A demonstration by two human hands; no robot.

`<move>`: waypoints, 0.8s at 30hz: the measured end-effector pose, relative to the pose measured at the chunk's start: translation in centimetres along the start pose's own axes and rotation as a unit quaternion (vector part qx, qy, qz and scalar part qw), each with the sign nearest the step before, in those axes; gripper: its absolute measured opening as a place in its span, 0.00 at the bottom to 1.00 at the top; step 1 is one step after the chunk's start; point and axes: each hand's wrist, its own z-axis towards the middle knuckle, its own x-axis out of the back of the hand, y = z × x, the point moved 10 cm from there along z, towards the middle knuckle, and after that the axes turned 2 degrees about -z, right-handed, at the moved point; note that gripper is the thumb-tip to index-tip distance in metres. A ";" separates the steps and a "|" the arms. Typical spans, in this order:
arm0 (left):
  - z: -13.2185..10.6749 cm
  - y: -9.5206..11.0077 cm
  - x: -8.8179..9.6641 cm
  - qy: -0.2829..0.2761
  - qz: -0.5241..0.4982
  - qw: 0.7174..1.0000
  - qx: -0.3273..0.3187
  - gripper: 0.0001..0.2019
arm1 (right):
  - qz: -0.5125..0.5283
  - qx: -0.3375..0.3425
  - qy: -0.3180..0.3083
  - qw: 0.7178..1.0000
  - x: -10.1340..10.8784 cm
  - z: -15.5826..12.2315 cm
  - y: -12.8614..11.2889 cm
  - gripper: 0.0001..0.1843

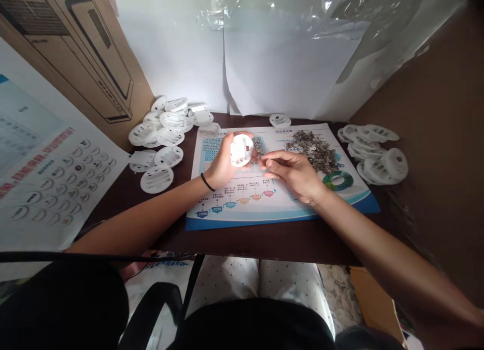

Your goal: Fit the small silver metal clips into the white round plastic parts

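Observation:
My left hand is closed around the edge of a round white plastic disc with slots, held up above the printed sheet. Just right of it, my right hand has its thumb and forefinger pinched together. Whatever is between those fingertips is too small to make out. Behind the right hand lies a heap of small metal pieces. A smaller scatter of metal pieces shows between the two hands, partly hidden by the disc and fingers.
More white discs are piled at the left and at the right of the dark table. A single disc lies at the back. A printed sheet covers the middle. Cardboard stands at the left.

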 end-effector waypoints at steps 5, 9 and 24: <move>-0.5 0.4 -0.4 0.012 -0.053 0.999 -0.006 0.20 | 0.010 0.005 -0.035 0.999 -1.5 -0.3 -0.1 0.17; -0.4 0.6 -0.7 0.003 -0.085 0.996 -0.024 0.14 | -0.038 0.027 -0.038 0.998 -1.9 0.0 0.4 0.18; 0.1 0.4 0.3 0.083 -0.061 0.993 -0.057 0.18 | -0.428 0.187 0.040 0.883 -3.2 -0.7 -1.5 0.13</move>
